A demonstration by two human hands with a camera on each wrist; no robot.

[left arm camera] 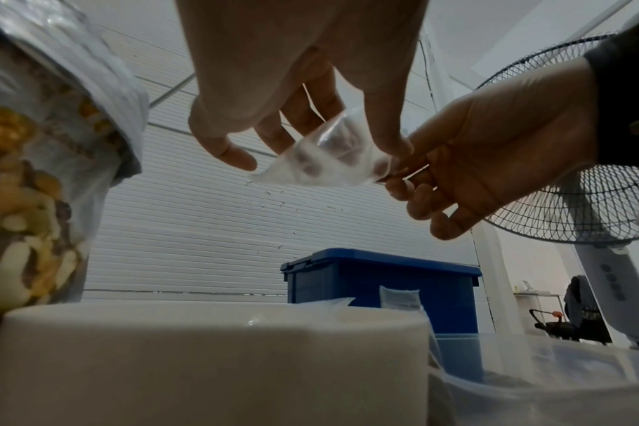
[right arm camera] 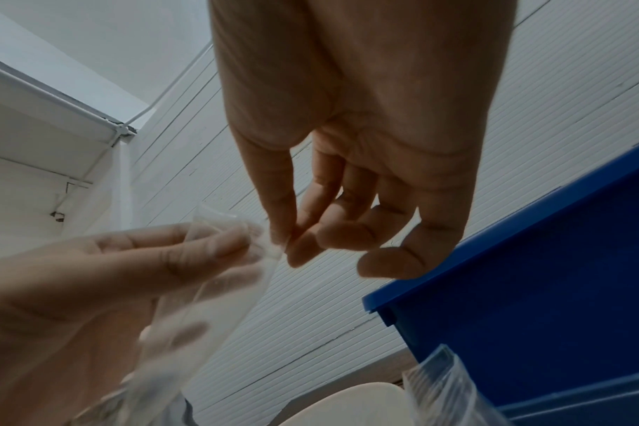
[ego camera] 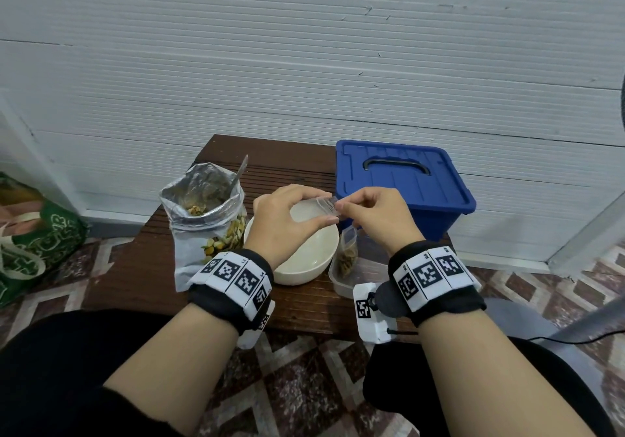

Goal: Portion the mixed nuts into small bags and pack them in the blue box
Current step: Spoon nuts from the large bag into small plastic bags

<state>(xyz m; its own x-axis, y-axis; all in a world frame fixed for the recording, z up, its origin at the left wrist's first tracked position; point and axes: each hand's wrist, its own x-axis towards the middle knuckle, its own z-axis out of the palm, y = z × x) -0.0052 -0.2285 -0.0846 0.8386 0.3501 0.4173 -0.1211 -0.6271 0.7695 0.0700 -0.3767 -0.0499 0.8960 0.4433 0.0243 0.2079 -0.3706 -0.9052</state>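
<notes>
**Clear plastic bag pinched between both hands above the bowl**

Clear and empty, a small bag (ego camera: 316,207) is held over the white bowl (ego camera: 304,260) in the head view. The left hand (ego camera: 287,220) grips it with thumb below and fingers curled over the top; the right hand (ego camera: 375,215) pinches its near edge between thumb and forefinger. Left of the left hand stands the opened foil pouch of mixed nuts (ego camera: 203,213) with a spoon handle (ego camera: 240,170) rising from its mouth. Beyond the right hand sits the blue box (ego camera: 402,183), lid on. Just below the right hand a filled small bag (ego camera: 346,254) stands in a clear tub (ego camera: 341,282) on the brown tabletop (ego camera: 135,267).

From the left wrist, the left hand (left arm camera: 292,86) has its fingers wrapped round the small bag (left arm camera: 321,155), and the right hand (left arm camera: 493,150) meets it at the bag's right corner. The bowl (left arm camera: 208,360) is under them, the nut pouch (left arm camera: 48,173) to the left, the blue box (left arm camera: 380,282) ahead. A standing fan (left arm camera: 580,173) is behind the right hand.

From the right wrist, the right hand (right arm camera: 347,173) nips the bag's (right arm camera: 223,276) edge with its fingertips; the left hand (right arm camera: 92,288) shows through the plastic. The blue box (right arm camera: 529,302) lies to the right.
</notes>
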